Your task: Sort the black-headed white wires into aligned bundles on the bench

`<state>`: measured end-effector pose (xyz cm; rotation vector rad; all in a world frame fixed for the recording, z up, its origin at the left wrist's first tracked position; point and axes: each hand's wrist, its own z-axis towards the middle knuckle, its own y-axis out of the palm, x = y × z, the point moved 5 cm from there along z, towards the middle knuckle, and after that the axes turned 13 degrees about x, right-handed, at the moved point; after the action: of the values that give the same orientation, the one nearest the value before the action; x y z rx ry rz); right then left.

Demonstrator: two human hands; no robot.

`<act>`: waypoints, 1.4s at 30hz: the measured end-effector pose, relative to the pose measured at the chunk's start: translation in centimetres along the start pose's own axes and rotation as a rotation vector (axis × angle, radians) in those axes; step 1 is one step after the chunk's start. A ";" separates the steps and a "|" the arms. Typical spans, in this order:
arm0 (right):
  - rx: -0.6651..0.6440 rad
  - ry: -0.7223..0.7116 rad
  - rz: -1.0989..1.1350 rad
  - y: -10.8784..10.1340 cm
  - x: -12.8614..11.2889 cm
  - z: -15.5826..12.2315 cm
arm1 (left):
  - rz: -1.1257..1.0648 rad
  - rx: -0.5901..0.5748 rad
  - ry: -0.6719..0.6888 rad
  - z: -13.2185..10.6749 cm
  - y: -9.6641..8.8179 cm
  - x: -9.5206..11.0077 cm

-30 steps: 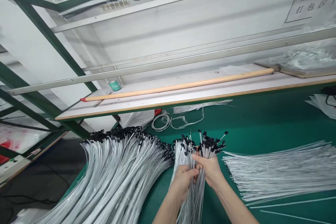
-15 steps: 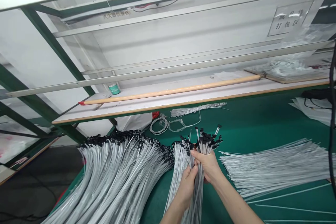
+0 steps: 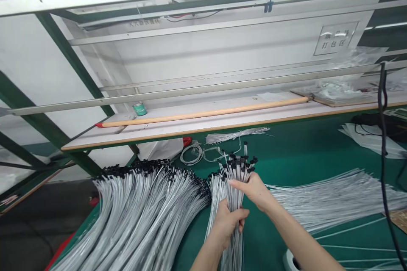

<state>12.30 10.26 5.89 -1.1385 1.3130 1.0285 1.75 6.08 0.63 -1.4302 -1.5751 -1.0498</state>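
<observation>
While your left hand (image 3: pixel 227 221) is clenched around the shaft of a bundle of grey wires (image 3: pixel 234 186), your right hand (image 3: pixel 255 190) grips the same bundle higher up, fingers wrapped round it just under the black tips (image 3: pixel 241 164).

- Bundle: roughly upright, tips fanned towards the far side, lower ends running down between your forearms out of view. It sits over the green mat (image 3: pixel 299 152), near centre.
- Left of it: a large pile of like wires (image 3: pixel 143 211), black-capped ends lined up along its far edge, touching or almost touching the held bundle; you cannot tell which.
- Right of it: a flatter spread of grey wires (image 3: pixel 337 199) lying across the mat, no caps visible.
- Far side of the mat: a coiled white cable (image 3: pixel 191 153) and a small loose bunch of wires (image 3: pixel 237 134).
- Shelf board (image 3: pixel 178 129) beyond carries a long wooden pole (image 3: pixel 206 114) and a green tape roll (image 3: pixel 139 109).
- Black cord (image 3: pixel 383 135) hangs at the right edge.
</observation>
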 end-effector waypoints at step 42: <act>0.064 -0.101 0.443 -2.0 -0.8 1.8 | -0.148 -0.021 0.062 0.3 -0.9 1.9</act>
<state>14.52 11.70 6.63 -0.7501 1.5413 1.3328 0.65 7.04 2.20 -1.2978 -1.6501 -1.1881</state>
